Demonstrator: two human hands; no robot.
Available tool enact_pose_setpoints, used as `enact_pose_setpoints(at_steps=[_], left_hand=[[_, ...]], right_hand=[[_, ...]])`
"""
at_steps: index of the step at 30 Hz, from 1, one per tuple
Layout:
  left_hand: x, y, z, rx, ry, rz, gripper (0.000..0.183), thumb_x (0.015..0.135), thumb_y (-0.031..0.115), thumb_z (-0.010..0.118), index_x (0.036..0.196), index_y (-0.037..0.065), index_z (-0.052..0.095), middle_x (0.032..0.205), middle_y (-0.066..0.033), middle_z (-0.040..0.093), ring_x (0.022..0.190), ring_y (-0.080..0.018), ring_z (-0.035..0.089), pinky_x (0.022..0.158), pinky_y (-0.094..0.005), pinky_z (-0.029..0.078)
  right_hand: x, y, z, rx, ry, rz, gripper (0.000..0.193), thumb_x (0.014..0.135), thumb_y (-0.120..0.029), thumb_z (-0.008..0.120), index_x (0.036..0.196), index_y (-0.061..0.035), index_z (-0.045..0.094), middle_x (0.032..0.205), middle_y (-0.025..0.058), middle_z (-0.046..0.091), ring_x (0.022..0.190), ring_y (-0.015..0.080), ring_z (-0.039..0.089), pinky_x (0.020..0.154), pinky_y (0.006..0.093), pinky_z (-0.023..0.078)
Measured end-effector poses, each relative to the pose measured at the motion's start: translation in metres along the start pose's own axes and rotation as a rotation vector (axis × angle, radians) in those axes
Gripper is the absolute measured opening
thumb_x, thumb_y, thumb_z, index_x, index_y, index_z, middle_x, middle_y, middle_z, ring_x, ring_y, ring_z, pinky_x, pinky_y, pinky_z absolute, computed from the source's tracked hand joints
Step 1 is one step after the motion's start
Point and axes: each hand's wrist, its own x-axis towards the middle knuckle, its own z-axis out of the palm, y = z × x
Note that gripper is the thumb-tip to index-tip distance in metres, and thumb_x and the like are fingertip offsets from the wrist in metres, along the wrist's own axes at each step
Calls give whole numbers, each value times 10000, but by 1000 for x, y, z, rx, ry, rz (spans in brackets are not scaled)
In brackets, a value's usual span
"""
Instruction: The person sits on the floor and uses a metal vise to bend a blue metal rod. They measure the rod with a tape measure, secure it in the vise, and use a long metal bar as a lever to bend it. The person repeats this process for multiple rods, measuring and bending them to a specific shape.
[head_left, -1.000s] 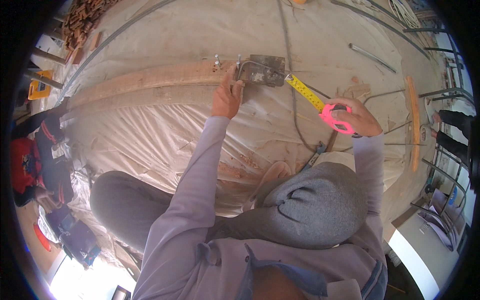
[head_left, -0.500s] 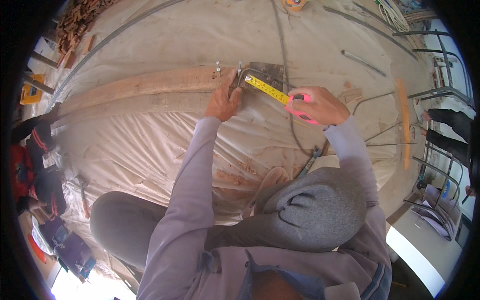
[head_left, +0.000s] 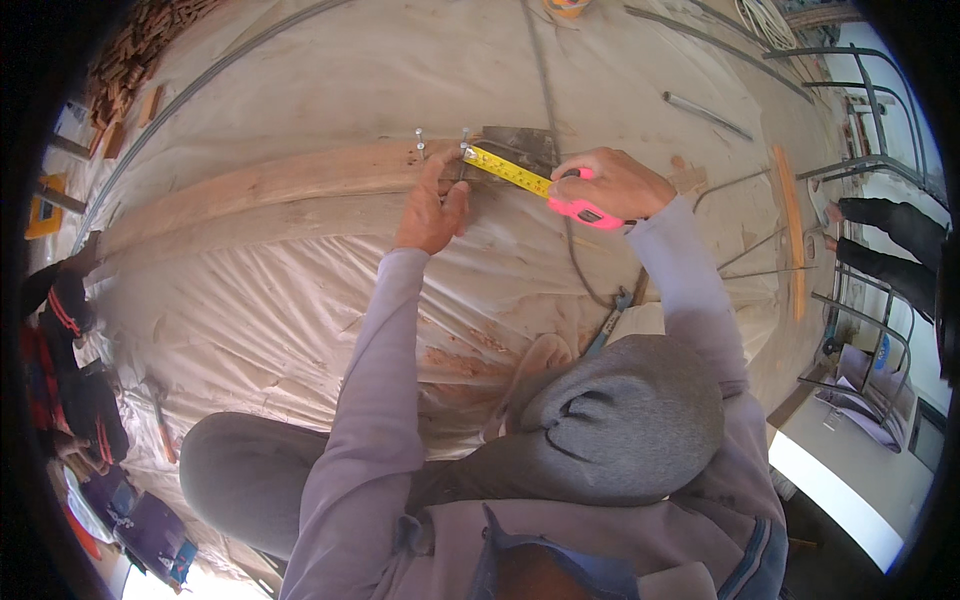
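My right hand (head_left: 618, 185) grips a pink tape measure (head_left: 588, 212) with its yellow blade (head_left: 510, 170) drawn out to the left. The blade's tip reaches beside one of the upright metal pins (head_left: 465, 140) near the right end of a long wooden beam (head_left: 290, 178). My left hand (head_left: 434, 208) rests at that end, its index finger close to the blade tip. A dark thin metal rod (head_left: 461, 168) shows between its thumb and index finger; the blade partly covers the rod. A dark flat plate (head_left: 520, 143) lies beyond the blade.
Pale plastic sheeting (head_left: 300, 290) covers the floor. A hammer-like tool (head_left: 608, 325) lies by my knee. Metal tube (head_left: 707, 115), wooden strip (head_left: 790, 230) and metal frames (head_left: 875, 160) are at right. Scrap wood (head_left: 150, 45) is piled far left. Other people's legs (head_left: 885, 225) show at the right edge.
The tape's blade tip has come down to the pin and my left index finger. My right hand has shifted slightly left and up with the tape measure. The whole view has also shifted a little.
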Motion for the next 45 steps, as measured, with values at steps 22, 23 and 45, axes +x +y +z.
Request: enact_pose_setpoints(at_steps=[22,23,45], left_hand=[[3,2,2,179,24,-9,436,898,95,510,1321,92,405,670,-93,605,475,-142,539,499,-300,446],[3,0,2,198,18,-4,441,902,95,506,1328,79,392,675,-81,590,488,-135,537,513,-297,455],[9,-15,13,381,155,202,505,893,156,531,1369,57,395,1214,-283,533,1081,-404,560,894,-379,454]], right_hand=[[1,4,-3,-9,-5,21,379,716,-405,618,894,-83,706,695,125,653,626,270,614,595,365,472],[-1,5,-2,-24,19,1,370,718,-397,622,892,-81,705,703,134,650,638,284,613,602,371,471],[-53,53,80,20,-43,-165,328,703,-364,627,910,-114,680,793,157,639,739,335,613,664,419,485]])
